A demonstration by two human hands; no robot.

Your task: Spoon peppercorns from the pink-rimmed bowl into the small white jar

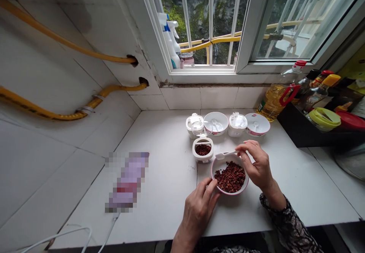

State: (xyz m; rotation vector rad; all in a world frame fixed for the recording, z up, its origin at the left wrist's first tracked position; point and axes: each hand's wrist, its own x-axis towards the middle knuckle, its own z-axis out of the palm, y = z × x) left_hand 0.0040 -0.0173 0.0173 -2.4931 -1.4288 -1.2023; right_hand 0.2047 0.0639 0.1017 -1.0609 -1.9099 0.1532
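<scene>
A white bowl with a pink rim (214,168) holds dark red peppercorn-like pieces (231,177). My left hand (199,206) grips the bowl's left edge, thumb and fingers at the rim. Between the thumb and fingers of my right hand (255,161) is a small white spoon (227,154), its scoop end over the bowl's upper left rim. Just behind and left of the bowl stands a white jar (203,158), its clear lid (202,128) raised, with the same dark red pieces inside.
Two closed white jars (194,127) (237,125) and two bowls with white spoons (216,123) (258,124) line the back. An oil bottle (270,97) and a black rack of condiments (296,131) are at right. A blurred purple item (131,177) and cable lie left.
</scene>
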